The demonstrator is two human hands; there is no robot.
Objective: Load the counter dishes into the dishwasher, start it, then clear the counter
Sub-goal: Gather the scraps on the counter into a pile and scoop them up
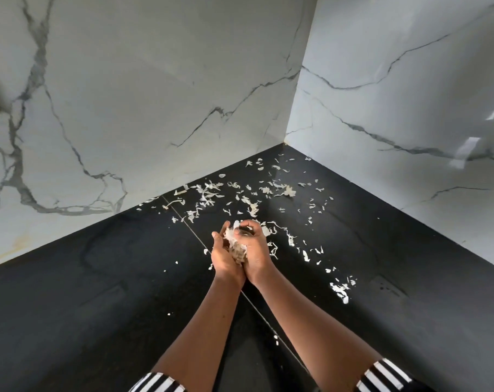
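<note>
Over the black counter (pixel 98 292), my left hand (pixel 223 257) and my right hand (pixel 254 250) are cupped together. Between them they hold a bunch of pale, papery peel scraps (pixel 236 246). The fingers of both hands curl round the bunch. More of the same peel scraps (pixel 251 205) lie scattered over the counter beyond my hands, reaching into the corner. A smaller patch of scraps (pixel 340 290) lies to the right of my right forearm. No dishes or dishwasher are in view.
White marble-look walls (pixel 141 108) meet at a corner (pixel 285 142) behind the counter. A thin seam (pixel 189 227) runs diagonally across the counter under my hands. Striped sleeves show at the bottom edge.
</note>
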